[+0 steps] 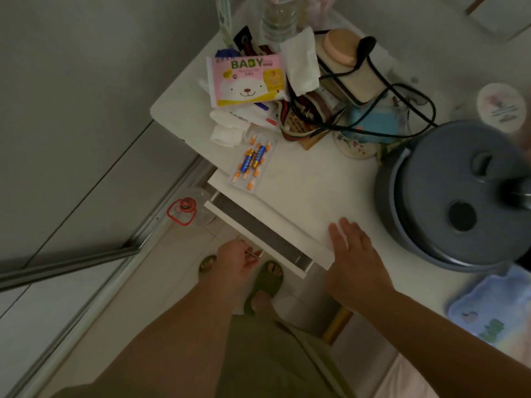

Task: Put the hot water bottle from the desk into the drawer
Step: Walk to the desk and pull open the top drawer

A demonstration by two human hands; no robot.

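The left hand [238, 258] pinches the handle [254, 253] of the drawer [258, 235], only slightly open; the right hand [352, 248] rests flat and released on the counter [301, 179]. The hot water bottle [494, 308] lies untouched at the counter's near right edge; moving it remains.

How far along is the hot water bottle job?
Done: the white desk drawer is partly open. In hand: the left hand pinches its metal handle, while the right hand rests flat on the white desk. Left: the blue patterned hot water bottle lies untouched at the desk's right edge, not yet picked up or stowed.
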